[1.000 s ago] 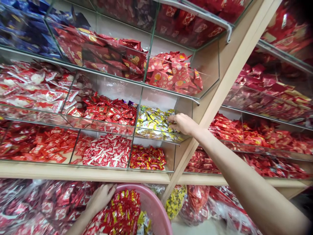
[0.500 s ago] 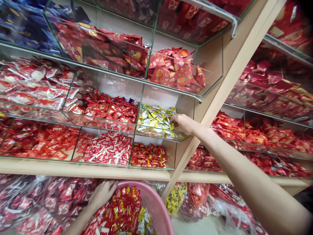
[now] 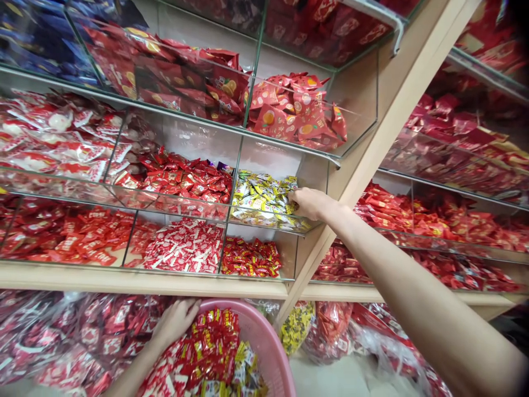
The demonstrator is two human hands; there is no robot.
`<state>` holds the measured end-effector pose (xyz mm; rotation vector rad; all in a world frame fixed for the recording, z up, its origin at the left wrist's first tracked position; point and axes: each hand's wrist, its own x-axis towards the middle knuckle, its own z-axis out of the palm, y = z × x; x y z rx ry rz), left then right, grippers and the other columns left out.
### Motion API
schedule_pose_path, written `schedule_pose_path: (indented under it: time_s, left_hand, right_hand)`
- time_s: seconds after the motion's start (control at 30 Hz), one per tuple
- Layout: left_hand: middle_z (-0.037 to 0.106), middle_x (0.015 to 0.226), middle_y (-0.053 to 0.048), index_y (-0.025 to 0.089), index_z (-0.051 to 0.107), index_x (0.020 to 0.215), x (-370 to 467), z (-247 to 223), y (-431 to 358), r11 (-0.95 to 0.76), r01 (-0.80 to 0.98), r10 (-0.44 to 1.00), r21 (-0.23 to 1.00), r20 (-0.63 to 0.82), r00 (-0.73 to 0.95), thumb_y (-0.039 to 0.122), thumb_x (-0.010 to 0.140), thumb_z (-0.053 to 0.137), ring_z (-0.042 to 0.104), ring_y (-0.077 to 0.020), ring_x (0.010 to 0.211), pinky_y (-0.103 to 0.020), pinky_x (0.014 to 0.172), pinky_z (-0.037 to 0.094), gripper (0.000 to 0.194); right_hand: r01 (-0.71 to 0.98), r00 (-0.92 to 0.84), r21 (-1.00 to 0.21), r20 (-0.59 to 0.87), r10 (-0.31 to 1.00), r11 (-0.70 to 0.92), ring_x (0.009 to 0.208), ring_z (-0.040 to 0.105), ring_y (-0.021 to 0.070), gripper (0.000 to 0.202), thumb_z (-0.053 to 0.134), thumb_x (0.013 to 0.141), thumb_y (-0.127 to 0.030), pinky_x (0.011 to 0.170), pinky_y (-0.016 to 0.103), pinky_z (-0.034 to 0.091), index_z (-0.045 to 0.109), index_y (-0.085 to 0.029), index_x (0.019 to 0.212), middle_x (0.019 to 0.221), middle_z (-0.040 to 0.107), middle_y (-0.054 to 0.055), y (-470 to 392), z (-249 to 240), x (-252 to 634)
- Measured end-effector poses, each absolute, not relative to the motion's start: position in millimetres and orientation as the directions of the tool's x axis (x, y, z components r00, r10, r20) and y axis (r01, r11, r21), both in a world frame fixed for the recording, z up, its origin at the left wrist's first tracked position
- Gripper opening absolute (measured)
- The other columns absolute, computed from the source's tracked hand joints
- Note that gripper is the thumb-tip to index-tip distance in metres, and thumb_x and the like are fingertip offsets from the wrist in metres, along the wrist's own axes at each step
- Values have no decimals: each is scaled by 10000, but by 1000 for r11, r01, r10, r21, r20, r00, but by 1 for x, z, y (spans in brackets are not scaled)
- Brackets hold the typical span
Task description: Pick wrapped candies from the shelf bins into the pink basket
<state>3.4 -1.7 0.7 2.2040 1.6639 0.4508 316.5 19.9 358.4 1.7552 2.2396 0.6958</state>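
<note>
My right hand (image 3: 308, 203) reaches into a glass-fronted bin of yellow-and-white wrapped candies (image 3: 260, 196). Its fingers are curled down at the right side of the pile, and what they pinch is hidden. Low in the view, my left hand (image 3: 177, 318) grips the rim of a pink plastic basin (image 3: 273, 344), fingers bent over the edge. Inside the basin lie red-and-yellow wrapped candies (image 3: 217, 344), red-and-white ones at the left and some yellow-and-white ones (image 3: 247, 361) at the right.
Glass dividers split the shelves into bins, with red-and-yellow candies (image 3: 250, 258) below my right hand and red packets (image 3: 188, 179) to its left. A wooden post (image 3: 367, 160) stands right beside my right forearm. Filled plastic bags (image 3: 330, 333) lie under the bottom shelf board (image 3: 144, 281).
The view has shifted slightly. My right hand stays at the right side of the yellow-and-white candies, fingers still curled. My left hand remains on the basin rim.
</note>
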Motion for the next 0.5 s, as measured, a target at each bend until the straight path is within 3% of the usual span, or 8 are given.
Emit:
schedule_pose_path:
  time_s: [0.2, 0.4, 0.5]
  left_hand:
    - [677, 959, -70, 227, 628, 998, 5, 6, -4, -255, 863, 964, 437, 46, 262, 432, 893, 268, 613, -216, 941, -253, 769, 419, 428]
    - [672, 978, -85, 226, 636, 1031, 10, 19, -10, -241, 891, 968, 383, 37, 246, 416, 893, 276, 618, -226, 916, -268, 760, 421, 429]
    - [684, 885, -89, 218, 641, 1003, 12, 20, -10, -235, 897, 968, 374, 12, 249, 456, 895, 238, 631, -228, 840, -270, 712, 423, 480]
  right_hand:
    - [866, -366, 437, 222, 904, 243, 808, 571, 170, 177, 525, 754, -199, 644, 258, 387, 591, -123, 899, 931, 615, 111, 17, 362, 327]
    - [925, -365, 143, 589, 721, 352, 712, 551, 139, 266, 545, 784, -308, 676, 290, 417, 561, -117, 967, 816, 604, 60, -29, 384, 319]
    - [885, -363, 12, 644, 674, 466, 728, 549, 124, 326, 484, 820, -397, 691, 287, 417, 536, -146, 1022, 854, 593, 46, -69, 372, 300]
